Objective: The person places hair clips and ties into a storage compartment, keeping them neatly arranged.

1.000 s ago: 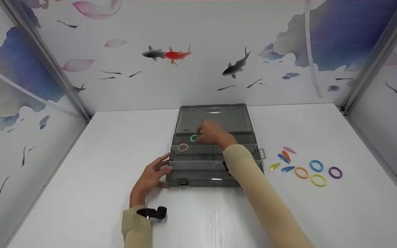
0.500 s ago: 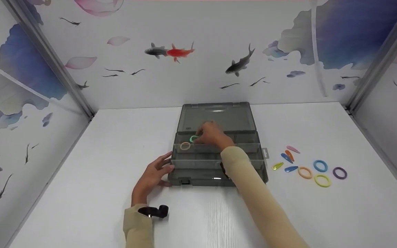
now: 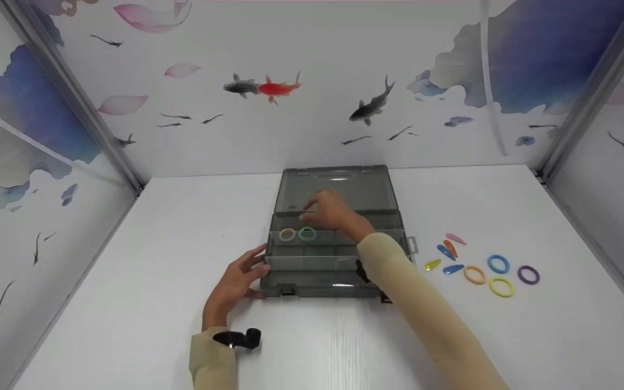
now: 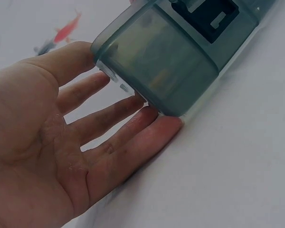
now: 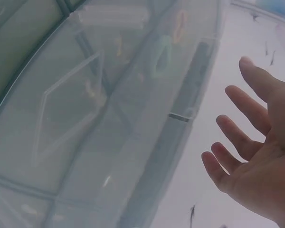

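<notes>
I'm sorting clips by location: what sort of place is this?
Probably a booth for tabletop work: a white table, patterned walls on three sides, and grey posts at the far corners.

Downward head view, close wrist views, box (image 3: 323, 290) in all.

The box (image 3: 317, 278) is translucent smoky grey, its front latch (image 3: 288, 291) nearly black. Inside the box sit a pale peach ring (image 3: 280, 235) and a mint-green ring (image 3: 300, 235). Right of the box are a pink clip (image 3: 455, 238), an orange clip (image 3: 451, 249), a yellow clip (image 3: 432, 264) and two blue clips (image 3: 453, 269), plus a sky-blue ring (image 3: 490, 264), an orange ring (image 3: 466, 275), a yellow ring (image 3: 501, 295) and a purple ring (image 3: 520, 275). The tabletop (image 3: 323, 346) under the box is white, finely streaked in front of it; the white wall (image 3: 290, 141) behind the box bears red and dark fish (image 3: 279, 88), pink petals (image 3: 123, 104) and blue-violet patches (image 3: 556, 59)
</notes>
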`<state>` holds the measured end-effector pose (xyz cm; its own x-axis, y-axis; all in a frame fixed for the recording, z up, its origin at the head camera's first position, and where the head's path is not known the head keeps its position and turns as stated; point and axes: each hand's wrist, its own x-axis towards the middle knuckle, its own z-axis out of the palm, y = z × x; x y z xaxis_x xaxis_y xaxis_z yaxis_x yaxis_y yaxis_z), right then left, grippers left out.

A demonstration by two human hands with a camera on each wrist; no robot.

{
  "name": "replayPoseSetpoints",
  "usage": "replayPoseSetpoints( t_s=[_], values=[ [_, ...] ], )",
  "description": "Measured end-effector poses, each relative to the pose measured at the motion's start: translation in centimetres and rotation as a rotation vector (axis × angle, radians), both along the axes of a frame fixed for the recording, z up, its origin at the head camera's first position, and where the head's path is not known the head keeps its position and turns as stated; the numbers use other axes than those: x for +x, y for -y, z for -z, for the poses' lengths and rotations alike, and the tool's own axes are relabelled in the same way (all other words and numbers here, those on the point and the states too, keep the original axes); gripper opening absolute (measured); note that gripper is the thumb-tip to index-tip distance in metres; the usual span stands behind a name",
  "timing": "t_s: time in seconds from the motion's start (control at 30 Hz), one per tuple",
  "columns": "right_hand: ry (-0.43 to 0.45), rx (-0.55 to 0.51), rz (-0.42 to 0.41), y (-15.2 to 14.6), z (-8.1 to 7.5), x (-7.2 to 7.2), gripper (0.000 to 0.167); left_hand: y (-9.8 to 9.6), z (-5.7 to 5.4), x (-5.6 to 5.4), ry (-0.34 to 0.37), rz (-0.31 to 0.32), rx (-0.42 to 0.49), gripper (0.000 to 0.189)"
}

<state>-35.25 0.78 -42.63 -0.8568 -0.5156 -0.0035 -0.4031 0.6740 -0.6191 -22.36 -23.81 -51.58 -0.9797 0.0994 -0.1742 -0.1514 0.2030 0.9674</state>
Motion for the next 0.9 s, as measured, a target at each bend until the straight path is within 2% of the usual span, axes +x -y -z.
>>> replayPoseSetpoints(
  t_s=[0.23,0.4,0.53,0.73,0.9],
  values=[
    [0.006,-0.087,-0.061,-1.8,-1.3,2.0,0.041,-0.1,0.0,0.0,-0.003,0.004,0.001,0.06],
    [0.002,-0.134,-0.094,-4.5,-1.8,4.2,0.043,0.1,0.0,0.2,0.005,-0.008,-0.009,0.06],
    [-0.041,-0.161,-0.104,-7.1,-2.3,6.1,0.043,0.1,0.0,0.4,0.014,-0.009,-0.004,0.06],
    [-0.123,-0.26,-0.083,-10.8,-3.3,8.5,0.041,0.1,0.0,0.3,0.022,-0.008,-0.001,0.06],
    [-0.156,-0.319,-0.043,-13.8,-3.0,10.0,0.044,0.1,0.0,0.3,0.012,-0.005,-0.007,0.06]
  ],
)
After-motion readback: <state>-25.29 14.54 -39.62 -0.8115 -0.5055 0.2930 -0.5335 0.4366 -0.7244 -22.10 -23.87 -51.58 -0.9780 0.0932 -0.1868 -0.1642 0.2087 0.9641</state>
